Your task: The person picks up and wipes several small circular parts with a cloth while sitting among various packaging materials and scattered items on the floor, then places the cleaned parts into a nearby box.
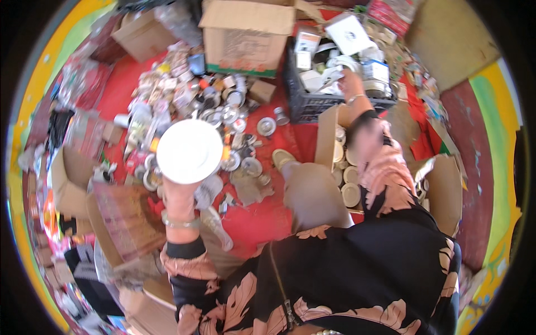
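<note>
While apart, left hand point(181, 200) clamped on white round disc point(190, 151); right hand point(350, 85), grip indiscernible, at black plastic crate point(308, 107).

Landmark = crate point(307, 109), black, loaded with white parts point(311, 80). Right hand point(349, 84) in at crate's top, among the parts; grip unclear. Left hand point(180, 195) holds up a white disc point(189, 151), left of crate and nearer the wearer. Carton point(325, 139) with round pieces point(350, 194) just on crate's near side. Big box point(245, 44) left of crate; heap point(162, 84) of mixed scrap farther left, on red floor point(245, 220).
</note>
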A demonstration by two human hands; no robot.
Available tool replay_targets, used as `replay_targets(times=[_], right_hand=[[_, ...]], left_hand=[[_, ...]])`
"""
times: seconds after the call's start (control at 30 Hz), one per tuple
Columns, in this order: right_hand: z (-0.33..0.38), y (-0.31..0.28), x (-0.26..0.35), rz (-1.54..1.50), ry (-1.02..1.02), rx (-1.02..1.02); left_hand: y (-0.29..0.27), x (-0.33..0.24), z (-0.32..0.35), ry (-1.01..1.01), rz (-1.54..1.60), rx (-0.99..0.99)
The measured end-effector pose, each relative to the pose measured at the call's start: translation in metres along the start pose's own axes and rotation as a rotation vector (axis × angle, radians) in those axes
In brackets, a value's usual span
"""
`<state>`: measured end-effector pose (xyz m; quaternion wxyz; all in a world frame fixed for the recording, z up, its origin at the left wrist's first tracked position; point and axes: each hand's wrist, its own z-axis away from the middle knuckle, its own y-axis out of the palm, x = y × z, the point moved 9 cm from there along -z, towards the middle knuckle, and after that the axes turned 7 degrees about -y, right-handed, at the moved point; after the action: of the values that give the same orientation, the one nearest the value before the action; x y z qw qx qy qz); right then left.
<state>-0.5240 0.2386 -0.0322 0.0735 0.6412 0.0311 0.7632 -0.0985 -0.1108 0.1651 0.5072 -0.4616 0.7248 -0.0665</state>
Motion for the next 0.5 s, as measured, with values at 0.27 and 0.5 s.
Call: replay_targets(times=[0.27,0.5], right_hand=[[0.221,0.143,0.183,-0.417,-0.302,0.383],[0.408,0.247,0.204,-0.326,-0.528,0.762]], left_hand=[[-0.031,0.012,0.016,-0.355,0.497,-0.147],[-0.061,0.014,0.025,-0.420,0.596,-0.267]])
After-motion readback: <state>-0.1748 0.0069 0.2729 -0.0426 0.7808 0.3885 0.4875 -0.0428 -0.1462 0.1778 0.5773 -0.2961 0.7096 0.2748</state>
